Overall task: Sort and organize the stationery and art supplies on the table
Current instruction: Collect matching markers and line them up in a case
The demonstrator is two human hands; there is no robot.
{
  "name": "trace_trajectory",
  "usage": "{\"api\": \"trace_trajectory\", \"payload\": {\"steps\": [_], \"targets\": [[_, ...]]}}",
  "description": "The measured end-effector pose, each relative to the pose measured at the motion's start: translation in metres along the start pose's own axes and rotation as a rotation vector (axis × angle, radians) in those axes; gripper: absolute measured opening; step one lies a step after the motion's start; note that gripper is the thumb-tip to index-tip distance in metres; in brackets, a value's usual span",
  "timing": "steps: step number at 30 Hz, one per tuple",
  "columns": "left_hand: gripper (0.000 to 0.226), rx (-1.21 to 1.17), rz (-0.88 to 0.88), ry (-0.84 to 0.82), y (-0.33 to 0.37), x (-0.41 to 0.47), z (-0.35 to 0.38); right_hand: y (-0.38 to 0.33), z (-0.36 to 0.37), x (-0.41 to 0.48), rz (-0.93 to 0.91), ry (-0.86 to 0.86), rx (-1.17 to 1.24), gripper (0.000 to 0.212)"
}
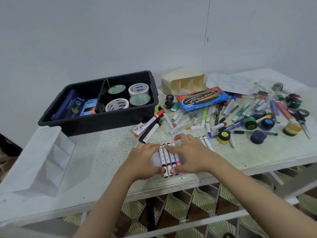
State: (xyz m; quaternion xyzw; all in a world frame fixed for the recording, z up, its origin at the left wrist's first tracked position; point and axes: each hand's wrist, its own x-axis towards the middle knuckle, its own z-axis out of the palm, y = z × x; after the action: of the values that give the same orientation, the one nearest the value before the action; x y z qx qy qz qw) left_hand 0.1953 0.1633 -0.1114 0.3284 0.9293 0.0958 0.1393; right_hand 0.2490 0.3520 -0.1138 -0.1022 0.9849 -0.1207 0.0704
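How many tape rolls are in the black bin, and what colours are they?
White tape rolls: 2
Green tape rolls: 2
Total in the black bin: 4

A pale grey-white wall (120,31) fills the upper half of the view, and a thin dark line (206,31) runs down it toward the far edge of the table (106,152). The table top is whitish and speckled with small dark flecks. Below its near edge, the floor (180,203) shows a pattern of cream fan shapes with dark lines on brown. A white rail (205,220) crosses low over the floor, and a black upright leg (151,215) stands under the table.
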Motion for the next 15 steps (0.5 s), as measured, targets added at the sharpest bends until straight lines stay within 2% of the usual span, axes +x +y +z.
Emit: {"api": "trace_trajectory", "payload": {"steps": [7,12,15], "targets": [[0.080,-0.253,0.037,0.113,-0.002,-0.003,0.016,0.007,0.013,-0.019,-0.047,0.137,0.052,0.069],[0.107,-0.142,0.034,0.271,0.003,-0.004,0.036,0.017,0.025,-0.031,-0.056,0.247,0.113,0.065],[0.112,-0.096,0.016,0.322,0.002,-0.004,0.035,0.025,0.024,-0.044,-0.049,0.313,0.183,0.054]]}}
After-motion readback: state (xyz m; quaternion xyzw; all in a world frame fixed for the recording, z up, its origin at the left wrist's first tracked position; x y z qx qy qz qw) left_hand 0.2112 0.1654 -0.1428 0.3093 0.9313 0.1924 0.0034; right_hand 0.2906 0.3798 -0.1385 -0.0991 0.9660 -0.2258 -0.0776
